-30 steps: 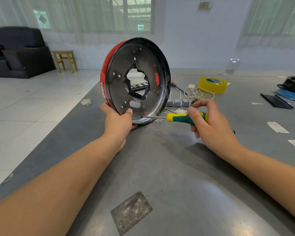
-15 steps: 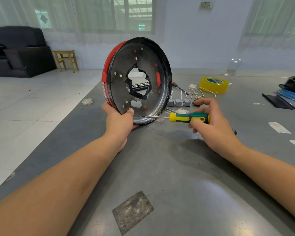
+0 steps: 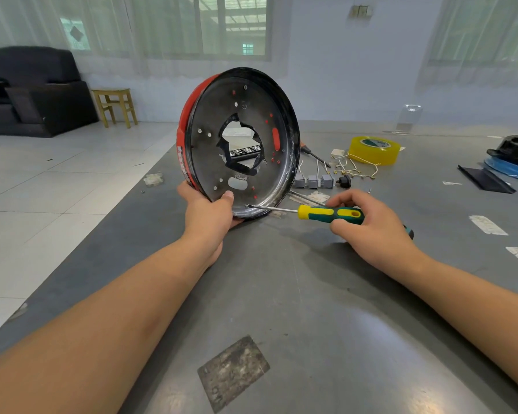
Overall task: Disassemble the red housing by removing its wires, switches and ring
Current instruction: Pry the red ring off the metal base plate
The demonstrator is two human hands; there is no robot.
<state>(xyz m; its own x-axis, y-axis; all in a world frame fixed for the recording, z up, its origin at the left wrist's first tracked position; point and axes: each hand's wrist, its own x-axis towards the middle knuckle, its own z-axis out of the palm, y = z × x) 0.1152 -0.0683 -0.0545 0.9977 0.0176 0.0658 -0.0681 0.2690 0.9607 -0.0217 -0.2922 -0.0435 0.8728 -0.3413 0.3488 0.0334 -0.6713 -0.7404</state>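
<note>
A: Starting at the left, the left hand cups the bottom rim of the red housing, thumb pressed on the grey metal face, holding it on edge on the grey table with that face turned toward the right hand.

B: One housing, then. And the tool?

A: One screwdriver, yellow and green handle, lying almost level. Its long axis runs left to right, tip at the lower part of the face just right of that thumb. The right hand has its fingers curled round the handle.

B: So the right hand does the work?

A: I'd judge so; the shaft points from it straight into the face, likely at a screw, though I can't make one out.

B: Parts already off?

A: Behind, three grey switches in a row, a tangle of wires I can't count, one roll of yellow tape.
</note>
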